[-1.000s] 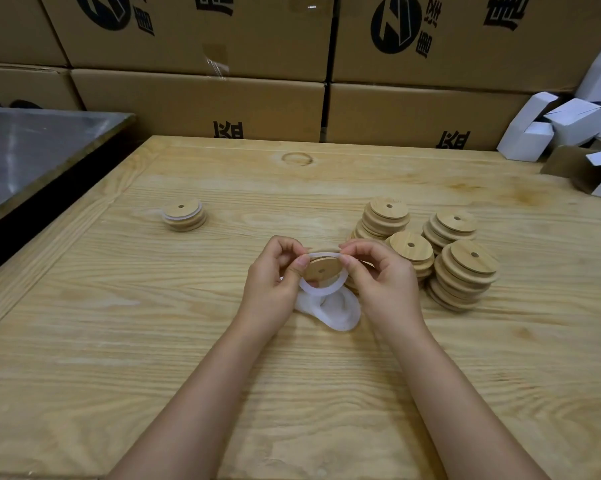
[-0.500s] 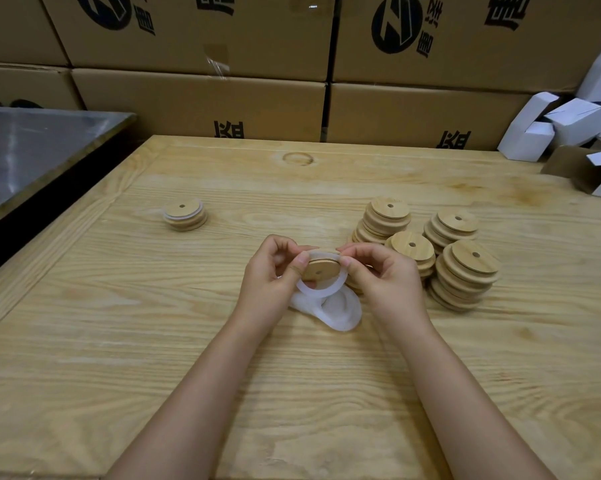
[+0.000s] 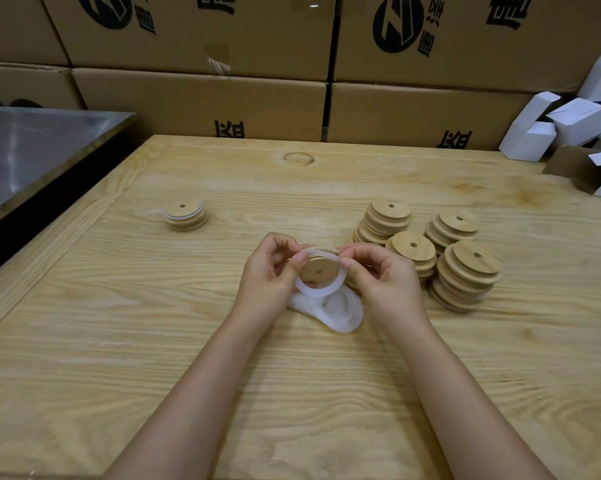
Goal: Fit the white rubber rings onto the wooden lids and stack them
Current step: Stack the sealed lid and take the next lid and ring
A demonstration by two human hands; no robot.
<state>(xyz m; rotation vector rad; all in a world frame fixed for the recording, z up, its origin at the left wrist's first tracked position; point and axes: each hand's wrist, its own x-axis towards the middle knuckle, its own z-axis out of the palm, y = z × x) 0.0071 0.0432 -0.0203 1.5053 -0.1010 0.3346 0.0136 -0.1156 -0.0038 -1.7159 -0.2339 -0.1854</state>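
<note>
I read open bench point(image 3: 101, 358) 6 to 9 o'clock; lid stacks point(image 3: 472, 268) crowd 2 o'clock, cartons point(image 3: 202, 98) wall off 12.

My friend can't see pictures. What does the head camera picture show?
The left hand and right hand stretch a white rubber ring onto a wooden lid over a wooden table. Spare rings lie beneath; lid stacks stand at right.

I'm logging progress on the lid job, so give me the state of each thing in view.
Held wooden lid: tilted, partly ringed.
White rubber ring: stretched, lower arc off the lid.
Left hand: pinches ring and lid.
Right hand: pinches ring and lid.
Loose rings: heaped on table.
Small left stack: ring fitted.
Four right stacks: no rings visible.
</note>
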